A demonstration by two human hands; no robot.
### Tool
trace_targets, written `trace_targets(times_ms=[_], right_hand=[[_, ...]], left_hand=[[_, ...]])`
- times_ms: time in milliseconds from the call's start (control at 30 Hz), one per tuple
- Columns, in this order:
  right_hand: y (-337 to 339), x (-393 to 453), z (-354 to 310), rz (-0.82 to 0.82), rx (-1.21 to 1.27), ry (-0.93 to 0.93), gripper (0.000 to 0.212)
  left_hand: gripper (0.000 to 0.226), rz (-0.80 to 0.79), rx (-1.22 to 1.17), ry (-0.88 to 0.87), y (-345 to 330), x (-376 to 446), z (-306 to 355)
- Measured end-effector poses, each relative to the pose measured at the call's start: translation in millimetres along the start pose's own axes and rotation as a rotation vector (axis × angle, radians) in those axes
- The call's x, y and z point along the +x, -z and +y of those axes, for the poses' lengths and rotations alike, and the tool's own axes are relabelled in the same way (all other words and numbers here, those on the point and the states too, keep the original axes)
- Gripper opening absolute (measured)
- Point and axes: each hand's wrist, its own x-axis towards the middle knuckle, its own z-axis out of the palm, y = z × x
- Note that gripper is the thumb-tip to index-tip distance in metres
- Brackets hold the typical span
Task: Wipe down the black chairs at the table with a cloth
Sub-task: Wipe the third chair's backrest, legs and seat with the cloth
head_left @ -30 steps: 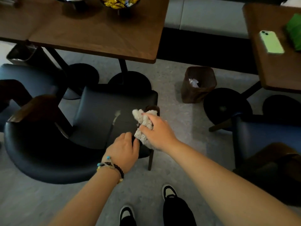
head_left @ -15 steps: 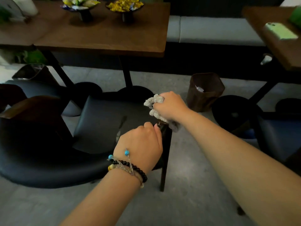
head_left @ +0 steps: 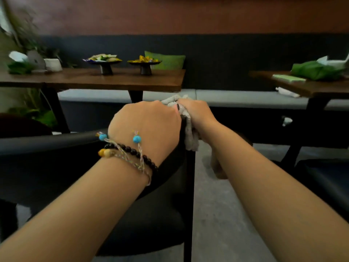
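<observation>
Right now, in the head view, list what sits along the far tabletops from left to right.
White plant pot → pedestal dish of pale snacks → pedestal dish of yellow snacks → flat pale-green phone → green leaf-shaped tissue holder.

A café or restaurant seating area: a long cushioned bench runs along the wall behind wooden desks, with snack dishes on stands and black chairs.

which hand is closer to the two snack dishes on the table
Left. The left hand grips the chair edge below and in front of the dishes; the right hand, gripping the cloth, sits further right.
</observation>
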Motion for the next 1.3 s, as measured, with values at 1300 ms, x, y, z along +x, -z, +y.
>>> trace_targets(times_ms=[1300], right_hand=[[-43.2,-64.7,60.2,0.434,0.523,0.349,0.044]], left_hand=[[0.044,0.336,0.304,0.184,-17.3,-10.5,16.1]])
